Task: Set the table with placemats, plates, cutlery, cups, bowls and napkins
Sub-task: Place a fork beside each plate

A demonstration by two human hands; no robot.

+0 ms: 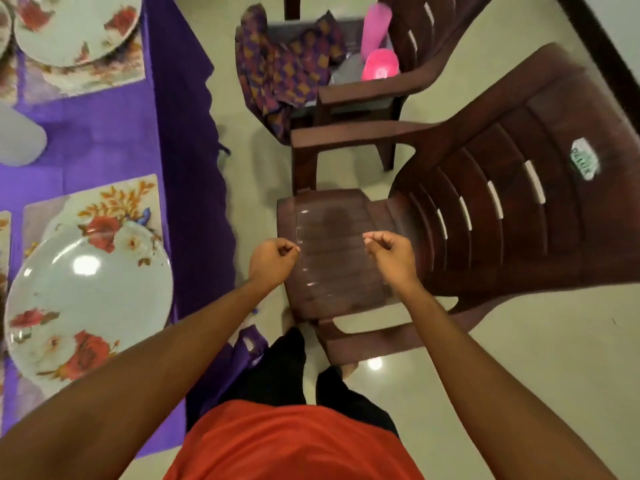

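My left hand [273, 261] and my right hand [391, 258] hover side by side over the seat of a brown plastic chair [332, 220]. On both, the fingers are curled and the thumb meets the forefinger; I see nothing between them. To the left, a purple tablecloth [104, 140] covers the table. A floral plate [90, 306] lies on a floral placemat [138, 195] near me. A second plate [76, 29] lies on another placemat [104, 81] farther off. A pink cup [375, 26], a pink bowl [381, 65] and a patterned cloth [284, 64] sit on a second chair [363, 95] behind.
A white rounded vessel [17, 136] stands on the tablecloth at the left edge. The tall back of the near chair [519, 202] fills the right side. Pale tiled floor [242, 98] runs between the table and the chairs. My legs stand close to the near chair.
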